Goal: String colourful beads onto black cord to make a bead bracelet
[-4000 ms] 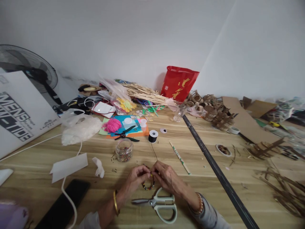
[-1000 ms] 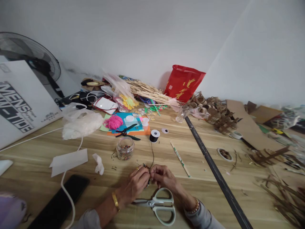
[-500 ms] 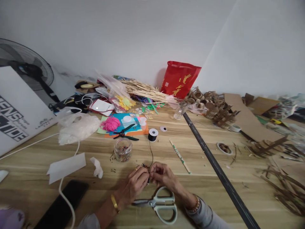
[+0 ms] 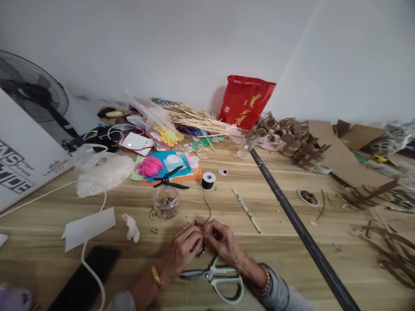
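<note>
Between the two hands, over the worktop (image 4: 279,248), sits the beaded loop (image 4: 201,253), partly covered by the fingers. Left grip (image 4: 183,246): clenched, fingertips pinching the loop at its left side. Right grip (image 4: 223,241): thumb and forefinger pressed together on the black cord (image 4: 209,208) beside the loop; the exact contact is too small to make out. From the grip, the cord runs forward to the upright spool (image 4: 208,182). On the near side of the right grip lie the scissors (image 4: 212,274), blades pointing left. Ahead of the left grip, slightly left, stands the clear bead jar (image 4: 166,204); beyond it, dark-handled pliers (image 4: 171,178) lie partly on coloured sheets (image 4: 194,176). Ahead and right of the right grip, a green-marked stick (image 4: 246,209) lies aslant.
</note>
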Motion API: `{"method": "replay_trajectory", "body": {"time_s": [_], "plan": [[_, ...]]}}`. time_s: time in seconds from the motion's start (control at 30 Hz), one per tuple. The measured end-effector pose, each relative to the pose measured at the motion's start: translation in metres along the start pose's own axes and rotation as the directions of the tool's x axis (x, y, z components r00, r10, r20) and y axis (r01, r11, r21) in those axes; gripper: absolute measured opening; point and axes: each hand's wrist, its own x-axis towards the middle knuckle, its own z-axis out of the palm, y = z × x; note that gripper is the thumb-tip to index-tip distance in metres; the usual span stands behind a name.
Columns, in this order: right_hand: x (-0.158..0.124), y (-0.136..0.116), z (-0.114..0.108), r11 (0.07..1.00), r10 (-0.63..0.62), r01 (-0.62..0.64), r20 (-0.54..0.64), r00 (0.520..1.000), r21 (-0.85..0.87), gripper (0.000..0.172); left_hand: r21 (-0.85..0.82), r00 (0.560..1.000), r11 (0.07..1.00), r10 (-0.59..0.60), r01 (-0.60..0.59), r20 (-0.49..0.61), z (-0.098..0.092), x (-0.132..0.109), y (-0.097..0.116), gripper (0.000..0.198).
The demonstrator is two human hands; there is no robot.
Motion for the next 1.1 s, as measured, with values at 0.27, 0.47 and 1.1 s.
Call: {"method": "replay_trajectory", "body": {"time_s": [0.27, 0.47, 1.1], "plan": [[0.0, 0.003, 0.0, 0.997, -0.051, 0.051, 0.012, 0.999, -0.057, 0.019, -0.076, 0.995, 0.996, -0.052, 0.045, -0.087, 0.0, 0.001, 0.0, 0.016], [0.001, 0.003, 0.001, 0.998, -0.035, 0.035, 0.019, 0.999, -0.05, 0.02, -0.088, 0.993, 0.995, -0.053, 0.044, -0.103, -0.001, 0.003, -0.002, 0.016], [0.009, 0.006, -0.01, 0.895, 0.31, -0.367, 0.24, 0.92, 0.252, 0.042, 0.048, 0.998, 0.997, 0.065, -0.064, -0.021, 0.0, 0.001, -0.003, 0.018]]}}
